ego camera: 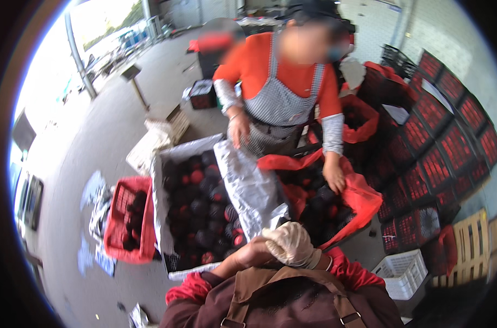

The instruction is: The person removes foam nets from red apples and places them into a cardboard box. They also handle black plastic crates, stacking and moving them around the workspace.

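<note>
Both of my hands meet in front of my chest, above the near edge of a large bin. My right hand (291, 245) wears a whitish glove; whether it belongs to the right or left arm is read from the sleeve on the right side. My bare hand (254, 253) comes from the left and touches the glove, its fingers mostly hidden. Dark and red round fruits in dark netting (199, 205) fill the bin, whose rim has a silvery liner (248, 184). Right of it, a crate lined with red mesh cloth (365, 205) holds similar fruits.
A co-worker (281, 94) stands opposite, one hand in the red-lined crate. At left is a red plastic basket (119, 221) with dark fruits. Stacked black crates (433, 151) with red contents fill the right side, near a white crate (404, 272) and a wooden pallet (472, 246).
</note>
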Motion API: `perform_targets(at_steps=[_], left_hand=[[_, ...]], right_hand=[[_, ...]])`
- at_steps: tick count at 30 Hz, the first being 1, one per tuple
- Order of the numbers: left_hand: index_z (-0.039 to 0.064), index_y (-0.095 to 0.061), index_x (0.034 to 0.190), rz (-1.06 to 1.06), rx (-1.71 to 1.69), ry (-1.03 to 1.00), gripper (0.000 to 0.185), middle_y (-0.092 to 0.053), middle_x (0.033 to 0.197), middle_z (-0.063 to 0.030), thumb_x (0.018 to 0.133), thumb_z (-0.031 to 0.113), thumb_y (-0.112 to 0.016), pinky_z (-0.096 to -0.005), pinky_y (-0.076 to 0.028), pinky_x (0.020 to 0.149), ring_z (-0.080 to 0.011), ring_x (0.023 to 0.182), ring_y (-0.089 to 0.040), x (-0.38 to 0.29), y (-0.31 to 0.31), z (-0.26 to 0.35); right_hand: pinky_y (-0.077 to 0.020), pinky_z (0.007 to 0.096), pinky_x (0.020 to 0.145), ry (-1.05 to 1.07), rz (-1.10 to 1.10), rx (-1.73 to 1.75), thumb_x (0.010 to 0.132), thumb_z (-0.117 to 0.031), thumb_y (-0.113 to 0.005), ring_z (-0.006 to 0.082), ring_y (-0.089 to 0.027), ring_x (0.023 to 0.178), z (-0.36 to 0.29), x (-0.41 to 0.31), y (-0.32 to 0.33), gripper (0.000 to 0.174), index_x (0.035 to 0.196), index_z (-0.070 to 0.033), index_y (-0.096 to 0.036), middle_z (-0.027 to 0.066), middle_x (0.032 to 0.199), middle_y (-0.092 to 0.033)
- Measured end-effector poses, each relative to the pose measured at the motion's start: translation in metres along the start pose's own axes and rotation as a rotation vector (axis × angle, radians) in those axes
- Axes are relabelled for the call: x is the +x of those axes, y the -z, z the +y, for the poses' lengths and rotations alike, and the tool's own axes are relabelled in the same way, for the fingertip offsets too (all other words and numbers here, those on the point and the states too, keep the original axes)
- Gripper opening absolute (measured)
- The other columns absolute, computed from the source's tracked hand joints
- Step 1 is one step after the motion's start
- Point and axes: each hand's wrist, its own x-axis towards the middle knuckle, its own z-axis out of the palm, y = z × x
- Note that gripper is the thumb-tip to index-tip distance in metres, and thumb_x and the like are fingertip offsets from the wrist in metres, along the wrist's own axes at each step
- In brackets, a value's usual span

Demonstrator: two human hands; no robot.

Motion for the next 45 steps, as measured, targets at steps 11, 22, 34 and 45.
perform_targets(at_steps=[11, 22, 34, 45], left_hand=[[0.000, -0.061, 0.103, 0.493, 0.453, -0.035, 0.056, -0.056, 0.079, -0.0002, 0.104, 0.053, -0.041, -0.0266, -0.040, 0.057, -0.0083, 0.069, -0.049, 0.002, 0.019, -0.027], [-0.002, -0.056, 0.097, 1.207, 1.218, -0.065, 0.059, -0.070, 0.089, -0.0164, 0.078, 0.048, -0.081, -0.0381, -0.055, 0.073, -0.0265, 0.082, -0.070, -0.164, 0.163, 0.042], [0.002, -0.066, 0.095, 0.899, 1.615, 0.342, 0.052, -0.068, 0.095, -0.0262, 0.102, 0.042, -0.034, -0.0524, -0.050, 0.086, -0.0444, 0.096, -0.065, -0.168, 0.218, -0.007], [0.000, -0.057, 0.099, 1.439, 1.685, -0.232, 0.027, -0.062, 0.087, -0.0179, 0.101, 0.026, -0.051, -0.0441, -0.049, 0.076, -0.0336, 0.082, -0.061, -0.150, 0.193, -0.009]], right_hand=[[-0.0398, 0.0395, 0.107, -0.329, -0.082, 0.737, 0.095, -0.013, -0.062, 0.0292, -0.051, 0.124, -0.033, 0.027, -0.038, 0.051, 0.139, 0.005, -0.044, 0.0190, 0.137, -0.049], [-0.0497, 0.0285, 0.090, -0.902, 0.010, 0.648, 0.099, -0.005, -0.056, 0.0138, -0.063, 0.095, -0.019, -0.027, -0.022, 0.018, 0.113, 0.000, -0.066, 0.0073, 0.107, -0.068], [-0.0522, 0.0248, 0.078, -1.213, 0.276, 0.543, 0.098, -0.005, -0.059, 0.0103, -0.064, 0.083, 0.035, -0.113, 0.028, 0.014, 0.106, -0.002, -0.069, 0.0054, 0.096, -0.071], [-0.0518, 0.0269, 0.083, -1.356, 0.142, 0.331, 0.086, -0.006, -0.069, 0.0138, -0.064, 0.081, 0.158, -0.188, 0.042, 0.025, 0.111, -0.002, -0.068, 0.0036, 0.090, -0.070]])
